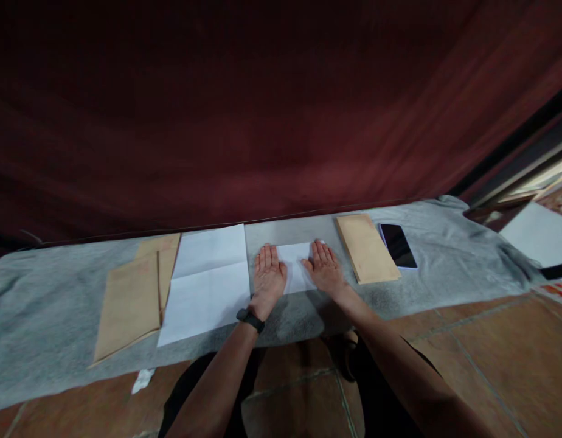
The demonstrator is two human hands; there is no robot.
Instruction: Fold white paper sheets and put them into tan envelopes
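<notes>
A small folded sheet of white paper (295, 267) lies flat on the grey cloth in front of me. My left hand (269, 277) presses on its left end, palm down with fingers stretched out. On the right end rests my right hand (325, 267), also flat and open. Left of my hands is a larger sheet of white paper (207, 280), opened out with a crease across its middle. Just right of my right hand is a stack of brown envelopes (367, 248).
Brown envelopes (130, 295) overlap at the left on the grey cloth (44, 310). A phone (398, 246) lies beside the right stack. Behind stands a dark red curtain (263, 134). A crumpled white scrap (143, 380) is on the tiled floor (504, 347).
</notes>
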